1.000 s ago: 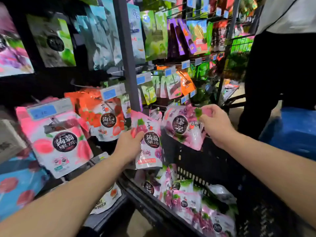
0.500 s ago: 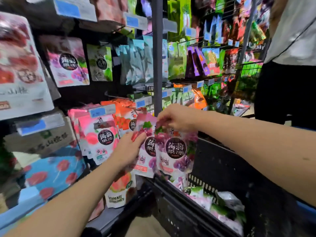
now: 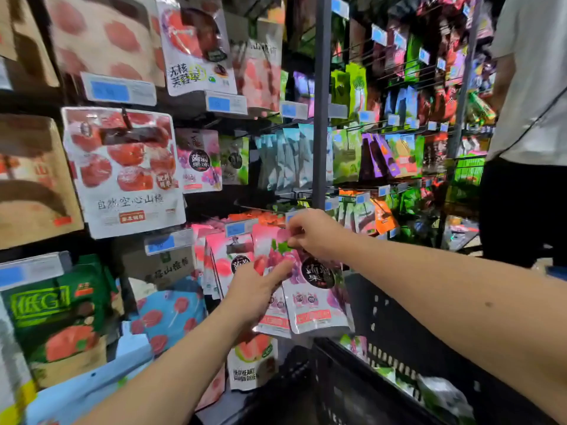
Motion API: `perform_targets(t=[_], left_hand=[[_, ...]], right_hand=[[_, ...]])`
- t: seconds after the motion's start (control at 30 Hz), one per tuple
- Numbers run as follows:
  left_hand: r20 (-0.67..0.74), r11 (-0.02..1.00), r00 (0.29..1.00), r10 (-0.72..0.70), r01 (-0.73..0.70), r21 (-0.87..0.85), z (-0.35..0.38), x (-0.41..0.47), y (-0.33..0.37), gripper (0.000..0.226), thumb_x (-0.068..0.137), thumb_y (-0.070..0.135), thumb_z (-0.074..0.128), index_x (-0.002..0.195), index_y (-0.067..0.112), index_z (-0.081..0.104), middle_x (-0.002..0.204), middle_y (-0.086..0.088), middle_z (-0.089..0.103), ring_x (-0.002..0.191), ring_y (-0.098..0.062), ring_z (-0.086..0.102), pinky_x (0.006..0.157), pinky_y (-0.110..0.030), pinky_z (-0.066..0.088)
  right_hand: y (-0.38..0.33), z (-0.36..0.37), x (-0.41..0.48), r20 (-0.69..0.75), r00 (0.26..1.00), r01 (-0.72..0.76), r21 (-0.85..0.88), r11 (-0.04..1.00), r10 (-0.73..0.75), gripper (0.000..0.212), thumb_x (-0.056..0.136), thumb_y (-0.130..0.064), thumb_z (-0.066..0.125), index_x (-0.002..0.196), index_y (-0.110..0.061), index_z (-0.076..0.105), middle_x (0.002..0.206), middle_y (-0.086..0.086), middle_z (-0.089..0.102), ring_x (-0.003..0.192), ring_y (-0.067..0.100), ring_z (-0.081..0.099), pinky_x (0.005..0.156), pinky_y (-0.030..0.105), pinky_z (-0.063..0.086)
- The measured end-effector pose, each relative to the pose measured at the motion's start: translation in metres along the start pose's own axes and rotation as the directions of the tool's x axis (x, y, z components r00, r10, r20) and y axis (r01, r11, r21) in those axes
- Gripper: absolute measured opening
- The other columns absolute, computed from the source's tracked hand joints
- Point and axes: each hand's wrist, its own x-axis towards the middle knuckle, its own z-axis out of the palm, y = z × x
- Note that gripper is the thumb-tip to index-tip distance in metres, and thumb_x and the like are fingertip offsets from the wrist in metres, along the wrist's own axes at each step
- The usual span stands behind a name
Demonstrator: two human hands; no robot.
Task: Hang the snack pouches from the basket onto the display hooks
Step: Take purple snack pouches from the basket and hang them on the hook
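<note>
Pinching the top edge of a grape pouch (image 3: 316, 289) between thumb and fingertips, the right hand (image 3: 316, 234) holds it up against the lower row of the display rack (image 3: 320, 118), just right of a blue price tag (image 3: 241, 229). The pouch hangs upright from that grip, its bottom edge just above the left rim of the black basket (image 3: 399, 332). The left hand (image 3: 257, 289) grips a second pouch (image 3: 273, 317) of the same kind, thumb laid across its front (the other fingers are hidden behind it). This one sits partly behind the first and touches it. Pink peach pouches (image 3: 224, 265) hang on the rack just to the left of both. More grape pouches (image 3: 429, 391) lie in the basket near its bottom right. Another person (image 3: 527, 118) stands at the right end of the rack.
</note>
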Motion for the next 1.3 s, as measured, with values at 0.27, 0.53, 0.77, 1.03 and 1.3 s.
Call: perform_targets(t=[0.27, 0.53, 0.77, 1.03, 1.3], left_hand=[[-0.225, 0.968, 0.972, 0.063, -0.004, 0.252, -0.04, 0.011, 0.015, 0.034, 0.089, 0.03, 0.075, 0.074, 0.002, 0.064, 0.059, -0.005, 0.052, 0.051, -0.016, 0.04, 0.05, -0.027, 0.035], [-0.483, 0.973, 0.868, 0.118, -0.003, 0.233, -0.07, 0.058, 0.0, 0.022, 0.091, 0.026, 0.072, 0.077, 0.009, 0.071, 0.065, -0.005, 0.066, 0.055, -0.012, 0.051, 0.046, -0.012, 0.037], [-0.612, 0.988, 0.787, 0.076, 0.023, 0.152, -0.074, 0.101, -0.013, 0.023, 0.089, 0.028, 0.074, 0.079, 0.007, 0.071, 0.073, -0.006, 0.071, 0.07, -0.024, 0.063, 0.058, -0.02, 0.047], [-0.627, 0.994, 0.779, 0.01, 0.062, 0.093, -0.066, 0.122, -0.019, 0.046, 0.09, 0.049, 0.07, 0.079, 0.004, 0.065, 0.064, -0.01, 0.064, 0.059, -0.021, 0.056, 0.056, -0.029, 0.043], [-0.702, 0.985, 0.691, 0.172, -0.098, 0.145, -0.082, 0.132, 0.02, 0.045, 0.097, 0.039, 0.064, 0.07, 0.003, 0.06, 0.061, -0.006, 0.053, 0.051, -0.014, 0.042, 0.044, -0.018, 0.031]], right_hand=[[-0.024, 0.018, 0.032, -0.099, 0.995, 0.032, 0.118, 0.993, -0.02, 0.022, 0.091, -0.032, 0.075, 0.105, -0.015, 0.072, 0.103, 0.004, 0.07, 0.102, 0.025, 0.064, 0.09, 0.042, 0.054], [-0.004, 0.06, 0.056, 0.17, 0.902, -0.395, 0.695, 0.6, 0.398, 0.062, 0.082, -0.057, 0.076, 0.124, -0.014, 0.06, 0.118, 0.005, 0.066, 0.107, 0.024, 0.064, 0.085, 0.041, 0.053], [0.015, 0.104, 0.081, 0.339, 0.926, -0.362, 0.923, 0.132, 0.168, 0.025, 0.085, -0.006, 0.08, 0.108, -0.007, 0.069, 0.094, 0.011, 0.079, 0.082, 0.026, 0.077, 0.072, 0.037, 0.062], [0.033, 0.136, 0.108, 0.224, 0.949, -0.262, 0.952, 0.16, 0.221, 0.035, 0.078, -0.011, 0.086, 0.108, -0.018, 0.071, 0.098, 0.006, 0.079, 0.093, 0.03, 0.076, 0.093, 0.054, 0.058], [0.01, 0.099, 0.138, 0.108, 0.967, -0.147, 0.975, 0.165, 0.229, 0.026, 0.084, -0.012, 0.082, 0.104, -0.023, 0.071, 0.097, -0.001, 0.08, 0.094, 0.021, 0.076, 0.093, 0.046, 0.06]])
